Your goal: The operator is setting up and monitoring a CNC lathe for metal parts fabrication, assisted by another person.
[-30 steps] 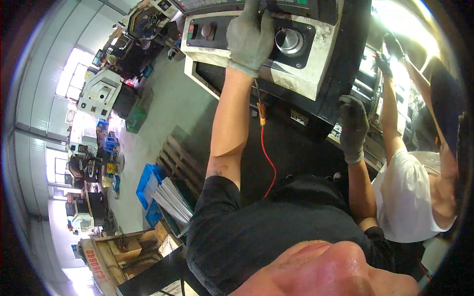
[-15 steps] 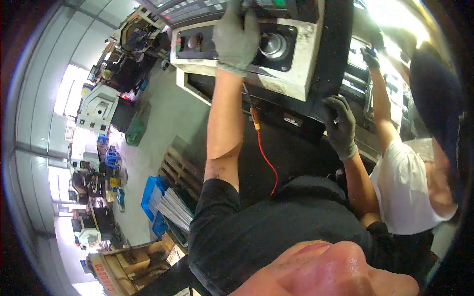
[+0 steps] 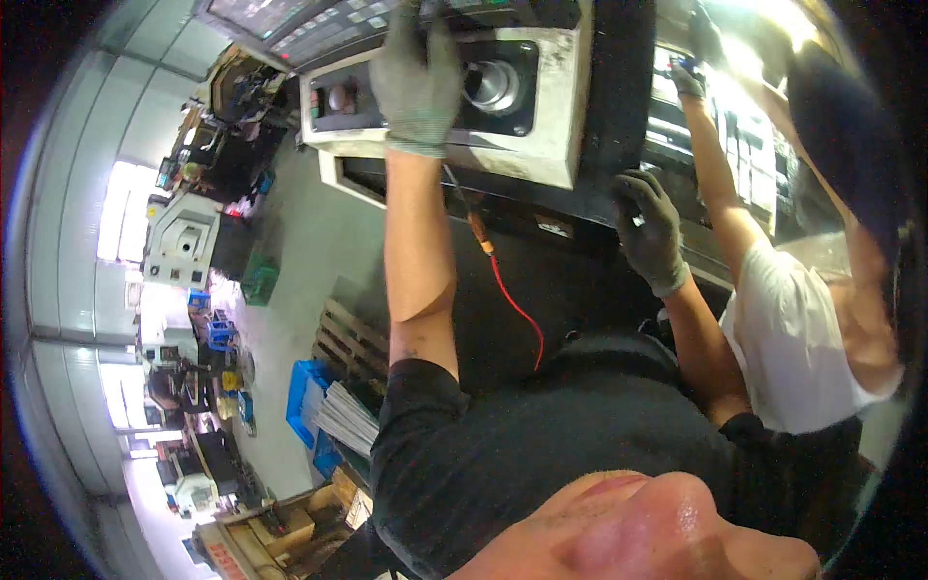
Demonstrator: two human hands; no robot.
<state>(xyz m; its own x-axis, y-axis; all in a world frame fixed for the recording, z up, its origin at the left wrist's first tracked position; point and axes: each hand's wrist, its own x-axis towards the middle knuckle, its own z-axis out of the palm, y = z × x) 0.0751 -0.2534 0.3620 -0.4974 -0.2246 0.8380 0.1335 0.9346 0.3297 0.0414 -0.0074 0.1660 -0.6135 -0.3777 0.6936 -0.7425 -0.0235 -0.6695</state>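
Left hand point(image 3: 418, 87), gray glove, at top centre of frame, over the white-edged control panel point(image 3: 527, 157); fingers run up across the key rows point(image 3: 333, 37) toward the top edge. State of its grip: cannot tell, fingertips blurred and partly cut off. Silver round dial point(image 3: 491, 87) just right of that hand; reddish push button point(image 3: 338, 99) to its left, same panel. Right hand point(image 3: 652, 235), also gloved, right of centre, beside the machine's dark side point(image 3: 619, 106); fingers loosely curled, gap between thumb and fingers, nothing visible in the grip. Below the panel, a red cord point(image 3: 523, 314) hangs from an orange connector point(image 3: 480, 234). Upper right: co-worker's gloved hand point(image 3: 688, 79) in bright light. Lower left: blue crate point(image 3: 304, 401) beside pale rods point(image 3: 346, 418), near a slatted pallet point(image 3: 348, 338).
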